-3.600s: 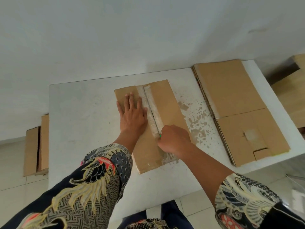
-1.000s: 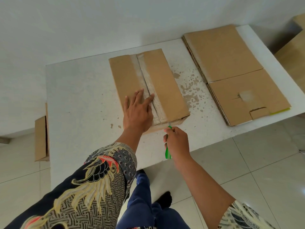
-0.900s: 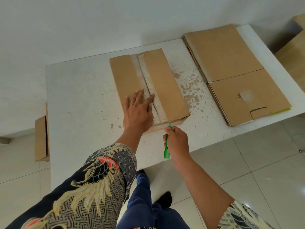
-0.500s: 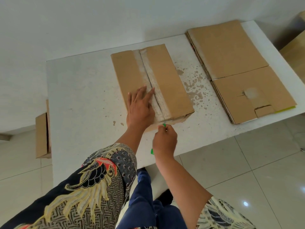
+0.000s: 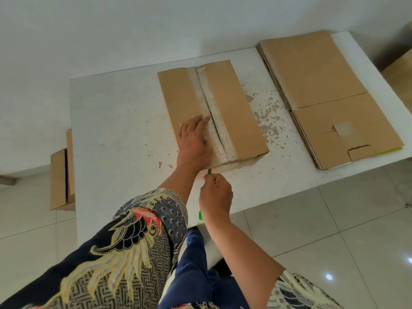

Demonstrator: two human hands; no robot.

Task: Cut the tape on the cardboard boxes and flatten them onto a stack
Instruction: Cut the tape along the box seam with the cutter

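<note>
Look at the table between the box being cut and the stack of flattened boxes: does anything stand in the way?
Nothing visible does. Between the box and the stack lies only bare, stained table. The left hand rests on the box's other side.

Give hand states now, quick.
Left hand: open, pressing flat on the box.
Right hand: gripping the green cutter.

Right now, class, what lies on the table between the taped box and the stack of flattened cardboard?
In the head view, nothing stands between the taped box and the flattened stack: only bare white table, blotched there with brown stains.
</note>
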